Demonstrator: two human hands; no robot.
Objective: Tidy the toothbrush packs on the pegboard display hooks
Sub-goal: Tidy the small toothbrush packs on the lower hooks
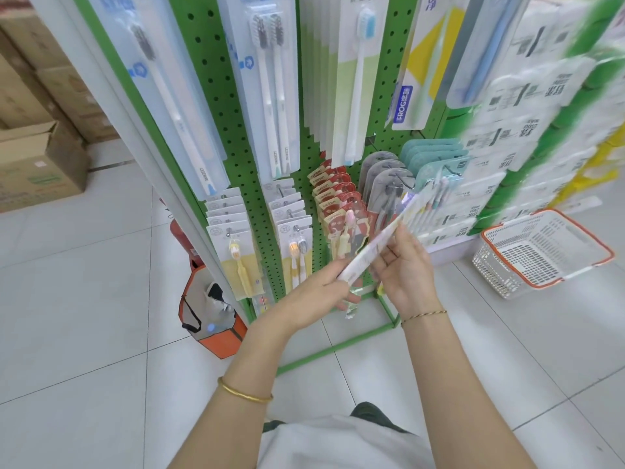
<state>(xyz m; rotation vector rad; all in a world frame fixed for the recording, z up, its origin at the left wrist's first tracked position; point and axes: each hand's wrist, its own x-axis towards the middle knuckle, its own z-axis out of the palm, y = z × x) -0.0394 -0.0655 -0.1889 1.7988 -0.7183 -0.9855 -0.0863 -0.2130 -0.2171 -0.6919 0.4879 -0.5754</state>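
A green pegboard (216, 79) carries rows of toothbrush packs on hooks. Both hands hold one long pale toothbrush pack (378, 238), tilted edge-on, its top end reaching toward the teal packs (436, 157). My left hand (318, 296) grips the pack's lower end. My right hand (406, 265) holds it higher up from the right side, fingers curled round its edge. The pack sits in front of the red packs (334, 198) and grey packs (382, 174) on the lower row. Yellow-carded packs (236, 238) and another small row (294, 225) hang further left.
A white and orange shopping basket (541, 252) stands on the tiled floor at right. An orange and white bag (209, 316) leans at the rack's left foot. Cardboard boxes (37, 157) are stacked at far left. Stacked white goods (527, 130) fill the right shelf.
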